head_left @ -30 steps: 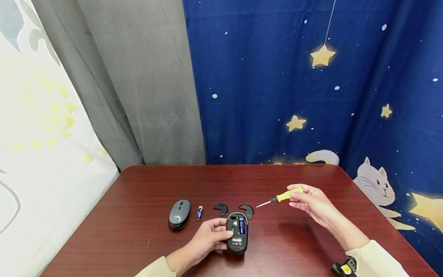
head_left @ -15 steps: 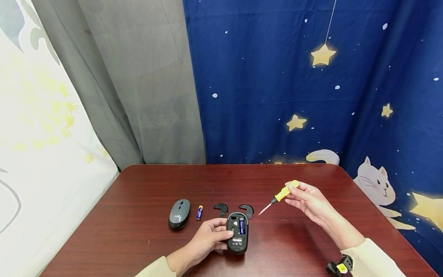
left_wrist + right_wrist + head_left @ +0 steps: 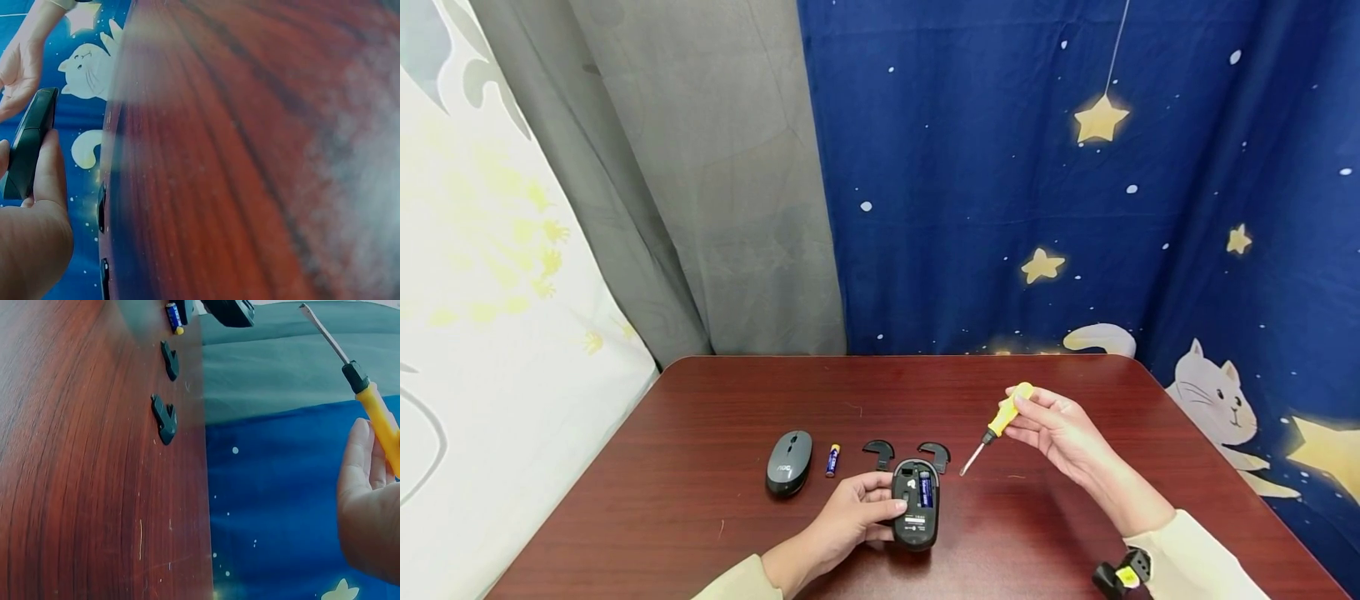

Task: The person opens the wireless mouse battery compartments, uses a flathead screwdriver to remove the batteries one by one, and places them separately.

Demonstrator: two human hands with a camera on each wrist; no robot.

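Observation:
My left hand [image 3: 848,515] grips a black computer mouse [image 3: 916,521] by its left side, underside facing up, thumb on top. A blue battery [image 3: 926,490] lies in its open compartment. To the right, above the table, my right hand [image 3: 1060,429] pinches a screwdriver [image 3: 1003,415] by its yellow handle. The metal shaft points down and left, its tip apart from the mouse. In the right wrist view the screwdriver [image 3: 369,394] stands in the fingers, and part of the mouse [image 3: 231,311] shows at the top. The left wrist view shows the mouse [image 3: 30,144] edge-on, held off the table.
On the reddish-brown table [image 3: 700,533], a grey mouse [image 3: 789,463] lies at the left with a loose battery [image 3: 832,460] beside it. Two curved black pieces, one left [image 3: 879,452] and one right [image 3: 936,456], lie just beyond the held mouse. Curtains [image 3: 1000,167] hang behind the table.
My right hand has moved left, and the screwdriver has swung from nearly level to steeply tilted, tip lower. My left hand and the mouse have stayed in place.

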